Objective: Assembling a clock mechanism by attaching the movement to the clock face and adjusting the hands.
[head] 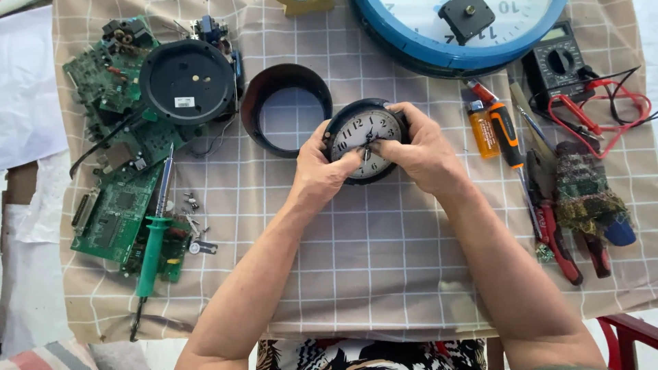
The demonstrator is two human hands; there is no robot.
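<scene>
A small round clock [365, 140] is held near the middle of the surface [384, 260], toward its far edge, just beside an empty black ring [284, 109]. The left hand [322, 168] is closed on the clock's lower left rim, its thumb laid over the dial. The right hand [421, 154] is closed around the right rim, fingertips pinched at the hands at the dial's centre. The step is judged best done with the case kept steady by the left hand and only light pressure applied at the centre, so the thin hands are not bent. The clock's dial is white with dark numerals, set in a dark case; no cover glass is seen on it.
</scene>
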